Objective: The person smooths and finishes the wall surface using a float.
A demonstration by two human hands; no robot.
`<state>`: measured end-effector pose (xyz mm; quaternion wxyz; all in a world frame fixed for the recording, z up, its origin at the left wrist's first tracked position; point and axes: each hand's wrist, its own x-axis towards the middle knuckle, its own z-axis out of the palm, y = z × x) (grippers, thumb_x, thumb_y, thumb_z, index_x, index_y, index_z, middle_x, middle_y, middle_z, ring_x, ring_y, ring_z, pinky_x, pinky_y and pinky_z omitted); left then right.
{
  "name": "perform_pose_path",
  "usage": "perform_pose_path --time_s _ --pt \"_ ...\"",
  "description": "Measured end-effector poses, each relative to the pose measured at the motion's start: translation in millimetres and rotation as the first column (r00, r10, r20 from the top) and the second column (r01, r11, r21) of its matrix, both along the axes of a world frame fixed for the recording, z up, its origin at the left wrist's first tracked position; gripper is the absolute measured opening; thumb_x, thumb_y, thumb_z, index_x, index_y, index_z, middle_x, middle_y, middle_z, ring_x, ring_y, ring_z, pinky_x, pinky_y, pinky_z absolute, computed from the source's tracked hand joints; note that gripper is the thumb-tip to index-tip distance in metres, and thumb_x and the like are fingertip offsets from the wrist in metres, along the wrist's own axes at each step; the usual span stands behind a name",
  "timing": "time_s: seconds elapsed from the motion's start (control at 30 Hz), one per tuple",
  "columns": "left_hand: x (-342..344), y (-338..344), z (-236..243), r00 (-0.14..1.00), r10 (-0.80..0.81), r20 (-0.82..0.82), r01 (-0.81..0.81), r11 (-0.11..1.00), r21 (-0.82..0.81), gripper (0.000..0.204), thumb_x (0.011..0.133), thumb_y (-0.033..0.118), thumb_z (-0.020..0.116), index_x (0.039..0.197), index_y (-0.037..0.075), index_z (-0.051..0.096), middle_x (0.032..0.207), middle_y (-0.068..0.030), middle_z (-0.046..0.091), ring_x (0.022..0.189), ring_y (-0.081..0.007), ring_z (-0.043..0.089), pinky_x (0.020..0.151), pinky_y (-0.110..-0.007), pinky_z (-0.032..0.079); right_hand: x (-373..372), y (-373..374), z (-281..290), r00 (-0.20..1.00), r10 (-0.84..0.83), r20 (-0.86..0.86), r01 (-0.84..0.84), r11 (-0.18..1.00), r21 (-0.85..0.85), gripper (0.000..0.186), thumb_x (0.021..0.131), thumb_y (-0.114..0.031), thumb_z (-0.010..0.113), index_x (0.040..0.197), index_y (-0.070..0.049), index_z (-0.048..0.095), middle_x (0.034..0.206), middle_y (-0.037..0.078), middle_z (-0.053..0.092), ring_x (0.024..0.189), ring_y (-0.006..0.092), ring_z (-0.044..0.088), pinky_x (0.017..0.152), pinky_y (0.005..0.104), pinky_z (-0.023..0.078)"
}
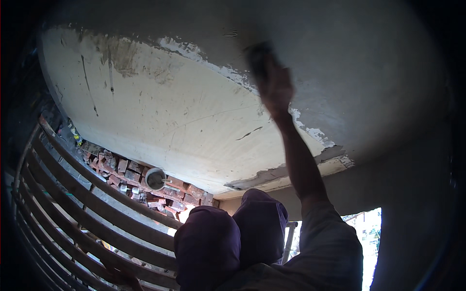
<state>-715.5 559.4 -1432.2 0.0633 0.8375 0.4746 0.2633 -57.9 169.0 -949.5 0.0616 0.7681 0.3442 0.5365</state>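
Observation:
My right hand (277,89), at the end of a raised bare forearm, is closed on a dark block-like tool (261,57). Motion blurs both, so the tool's exact kind cannot be made out. It is against the grey plastered part of the wall (340,87), just beyond the ragged white edge where the grey coat meets the cream surface (189,111). Low on the left, in deep shade, what looks like my left hand (119,274) rests at the slats of a slatted platform (121,223); its fingers are too dark to read.
My knees (208,242) in purple trousers are bent in the lower middle. Beneath the wall, a grey bucket (155,179) with a handle sticking out stands among stacked red bricks (131,174) and rubble. A bright opening (366,233) lies at the lower right.

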Motion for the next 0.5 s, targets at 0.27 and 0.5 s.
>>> perform_pose_path --time_s 0.27,0.5 --pt "3 -4 7 0.969 0.072 -0.238 -0.027 0.982 0.188 0.064 0.096 0.045 0.064 0.142 0.002 0.05 0.141 -0.0241 0.052 0.13 -0.0424 0.051 0.113 -0.053 0.04 37 39 -13 0.996 -0.082 -0.021 0.081 0.997 -0.015 0.069 0.079 -0.015 0.069 0.145 -0.007 0.049 0.102 0.012 0.062 0.094 0.0308 0.063 0.078 0.0427 0.059" --pt "-26 -5 -65 0.863 0.29 -0.414 -0.21 0.951 0.228 0.075 0.099 0.053 0.057 0.156 0.009 0.035 0.154 -0.0133 0.044 0.142 -0.0326 0.042 0.119 -0.045 0.032 21 71 -148 0.907 -0.005 -0.422 -0.124 0.953 -0.278 0.057 0.081 -0.007 0.065 0.137 -0.008 0.056 0.097 0.008 0.061 0.087 0.0281 0.063 0.072 0.0423 0.058"
